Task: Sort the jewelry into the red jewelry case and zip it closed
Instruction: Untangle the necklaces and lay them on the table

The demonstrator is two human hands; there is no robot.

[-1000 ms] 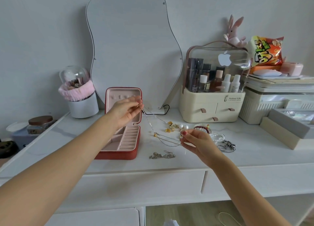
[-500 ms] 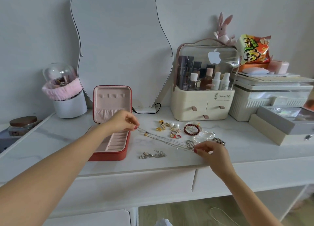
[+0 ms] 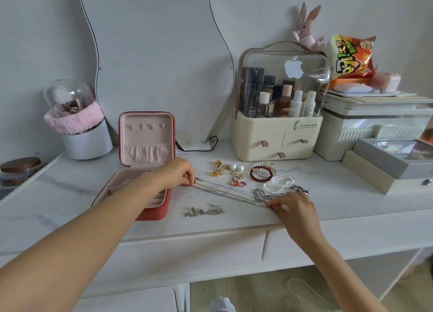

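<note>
Near the front edge of the vanity top (image 3: 234, 220), a thin chain necklace (image 3: 229, 193) is stretched flat, pinched at one end by the right hand (image 3: 293, 206) and at the other by the left hand (image 3: 175, 173). The necklace-sorting step is judged to be in hand. Lifting without tangling and hanging it in the lid is called for. The red jewelry case (image 3: 146, 138) stands open toward the left, unzipped; rings (image 3: 237, 181) and bracelets (image 3: 262, 172) are spread behind

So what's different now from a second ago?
Both hands came down: the left hand and right hand lowered the thin chains, held up and stretched between them, onto the tabletop, still pinching the ends. The red jewelry case stays open; other jewelry unmoved.
</note>
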